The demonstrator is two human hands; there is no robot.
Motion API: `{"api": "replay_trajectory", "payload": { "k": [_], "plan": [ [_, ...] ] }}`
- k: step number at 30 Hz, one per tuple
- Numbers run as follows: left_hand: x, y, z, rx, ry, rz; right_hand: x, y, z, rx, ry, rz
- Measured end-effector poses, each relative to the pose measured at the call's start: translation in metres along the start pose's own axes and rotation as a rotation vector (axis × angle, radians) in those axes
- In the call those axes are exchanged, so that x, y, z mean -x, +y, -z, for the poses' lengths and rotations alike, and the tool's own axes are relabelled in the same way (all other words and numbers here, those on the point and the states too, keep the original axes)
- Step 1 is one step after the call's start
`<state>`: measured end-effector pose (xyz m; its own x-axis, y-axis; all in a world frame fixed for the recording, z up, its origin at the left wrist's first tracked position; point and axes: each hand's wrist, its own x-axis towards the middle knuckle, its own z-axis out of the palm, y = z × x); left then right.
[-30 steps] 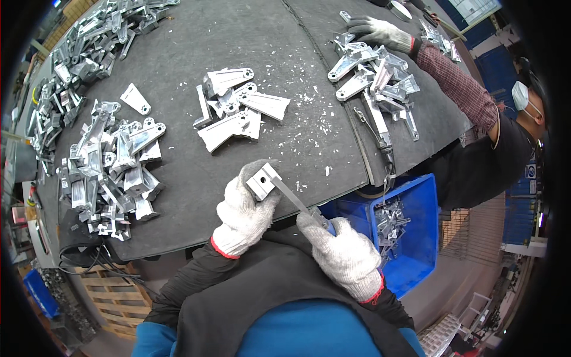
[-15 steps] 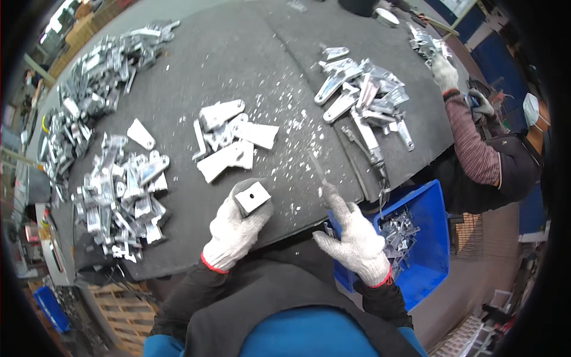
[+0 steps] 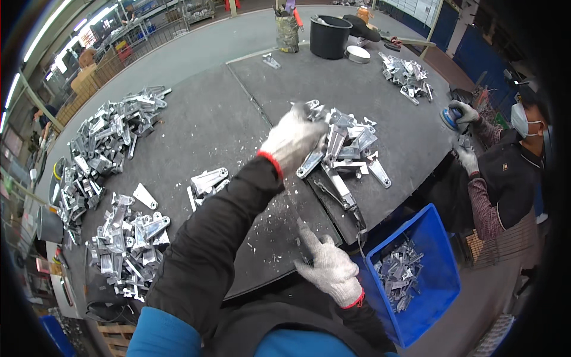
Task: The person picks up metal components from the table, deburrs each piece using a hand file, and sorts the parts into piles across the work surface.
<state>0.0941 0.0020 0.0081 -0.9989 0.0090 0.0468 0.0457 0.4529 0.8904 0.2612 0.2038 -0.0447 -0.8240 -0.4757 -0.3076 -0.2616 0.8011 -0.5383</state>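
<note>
My left hand point(image 3: 291, 140), in a white knit glove with a red cuff, reaches forward over a pile of silver metal brackets point(image 3: 348, 140). It is smeared by motion and its fingertips meet the pile's left edge, so I cannot tell whether it holds one. My right hand point(image 3: 332, 266), gloved alike, hovers near the table's front edge. A thin, blurred blade-like tool point(image 3: 295, 215) points forward from its fingers. A small group of brackets point(image 3: 208, 181) lies left of my left sleeve, which partly hides it.
Larger bracket piles point(image 3: 128, 244) cover the left side of the dark table point(image 3: 196, 131). A blue bin point(image 3: 440, 285) with metal parts stands at right. A co-worker point(image 3: 499, 172) holds a blue round tool point(image 3: 450, 118). A black bucket point(image 3: 331, 38) stands at the back. White chips litter the tabletop.
My left hand has moved forward and right to the bracket pile; the metal piece it held no longer shows clearly. The right hand stays low with the tool. The view has tilted up.
</note>
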Motion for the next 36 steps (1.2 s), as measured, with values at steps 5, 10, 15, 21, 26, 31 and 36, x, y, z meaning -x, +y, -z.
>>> {"api": "replay_trajectory", "payload": {
  "k": [5,10,15,21,26,31,36],
  "plan": [
    [0.047,0.009,0.036,0.209,0.061,-0.069,-0.001,0.016,-0.004,-0.08,0.053,-0.003],
    [0.167,-0.043,0.071,-0.411,0.269,0.038,-0.003,0.014,-0.006,-0.009,0.04,0.02],
    [0.215,-0.073,0.066,-1.068,0.054,0.214,-0.003,0.014,-0.009,0.022,0.086,0.082],
    [0.202,-0.078,0.061,-1.182,0.011,0.122,0.001,0.005,-0.019,0.02,0.168,0.028],
    [0.201,-0.082,0.067,-1.145,-0.028,0.002,0.002,-0.003,-0.02,0.052,0.161,-0.005],
    [0.254,-0.078,0.068,-0.302,0.405,0.053,0.005,0.001,-0.022,-0.009,0.164,-0.016],
    [0.318,-0.093,0.032,-0.662,0.292,0.337,0.005,-0.003,-0.017,0.03,0.129,-0.018]
  ]
}}
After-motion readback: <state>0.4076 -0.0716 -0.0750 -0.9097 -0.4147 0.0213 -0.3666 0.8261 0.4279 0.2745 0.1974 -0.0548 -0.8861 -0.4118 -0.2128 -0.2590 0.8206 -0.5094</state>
